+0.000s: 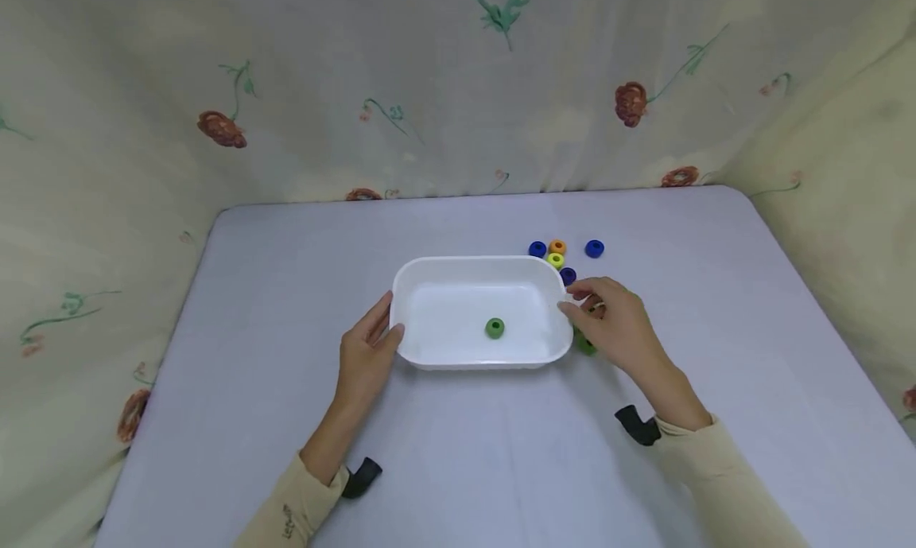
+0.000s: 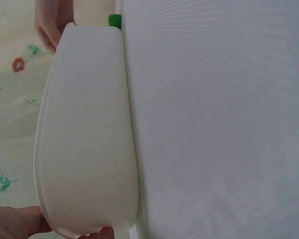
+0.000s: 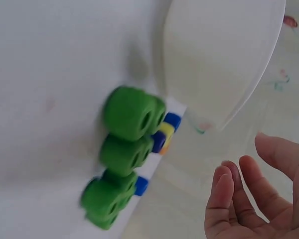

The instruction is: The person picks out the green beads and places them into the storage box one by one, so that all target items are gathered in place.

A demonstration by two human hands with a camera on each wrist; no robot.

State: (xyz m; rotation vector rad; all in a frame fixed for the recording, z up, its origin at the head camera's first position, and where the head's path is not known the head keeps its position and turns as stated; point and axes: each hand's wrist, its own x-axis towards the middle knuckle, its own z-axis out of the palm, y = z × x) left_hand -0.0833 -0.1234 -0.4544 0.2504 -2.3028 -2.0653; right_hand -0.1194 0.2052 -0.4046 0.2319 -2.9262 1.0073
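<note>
A cloth-covered table (image 1: 300, 293) bears a white rectangular tray (image 1: 444, 313), green barrel-shaped beads (image 3: 127, 113) beside its right end, and three blue beads (image 1: 594, 250), an orange bead (image 1: 557, 249) and a yellow bead (image 1: 555, 262) near its far right corner.

- Table (image 1: 458, 452): pale top, rounded far corners.
- Curtain (image 1: 308, 71): cream, softly creased, behind the table and to its left and right.
- Flowers (image 1: 630, 104): red-brown, green-stemmed, on the curtain, some just above the table's far edge.
- Light: soft, with faint shadows on the table.
</note>
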